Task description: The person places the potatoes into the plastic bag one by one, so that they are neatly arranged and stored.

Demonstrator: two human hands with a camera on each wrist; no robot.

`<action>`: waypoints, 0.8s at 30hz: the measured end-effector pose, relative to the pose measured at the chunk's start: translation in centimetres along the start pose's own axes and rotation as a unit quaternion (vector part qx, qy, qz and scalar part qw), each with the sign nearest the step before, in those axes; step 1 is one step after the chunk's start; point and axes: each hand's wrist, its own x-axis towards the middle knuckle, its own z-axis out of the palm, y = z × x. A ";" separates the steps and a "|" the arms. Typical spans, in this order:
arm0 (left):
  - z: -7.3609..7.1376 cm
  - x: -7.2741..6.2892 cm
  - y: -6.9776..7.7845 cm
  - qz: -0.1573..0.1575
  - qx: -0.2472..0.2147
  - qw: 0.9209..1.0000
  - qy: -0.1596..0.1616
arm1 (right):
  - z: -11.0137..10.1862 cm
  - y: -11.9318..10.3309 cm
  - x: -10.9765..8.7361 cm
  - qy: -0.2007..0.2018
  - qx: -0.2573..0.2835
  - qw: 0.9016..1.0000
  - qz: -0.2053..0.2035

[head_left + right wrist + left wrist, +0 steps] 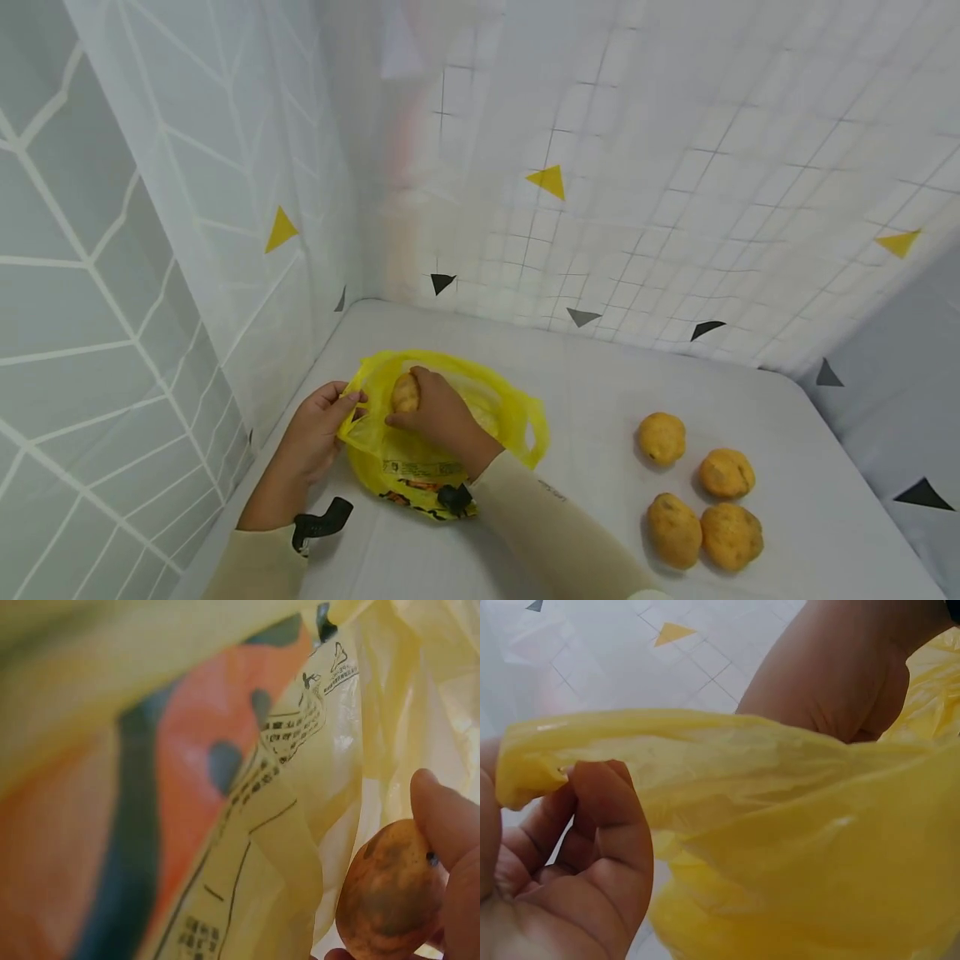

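Observation:
A yellow plastic bag (442, 367) with printing on its side lies with its mouth spread on the table. My left hand (318, 429) pinches the bag's left rim between thumb and fingers; the left wrist view shows the thin film (705, 765) stretched away from that hand (577, 847). Inside the bag's mouth, my right hand (446, 417) grips a potato (406, 393). The right wrist view shows that potato (394, 892) held against the thumb, with the printed bag wall beside it. The bottom of the bag is mostly hidden.
Several more potatoes lie in a group on the right of the white table (592, 483), the rear one (662, 438) a little apart. Patterned curtains (510, 217) hang close behind the table and along its left side.

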 end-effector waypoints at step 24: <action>0.2 -0.2 -0.1 -0.001 -0.029 0.999 -0.036 | 1.3 -0.2 -0.2 0.020 -0.081 0.995 0.053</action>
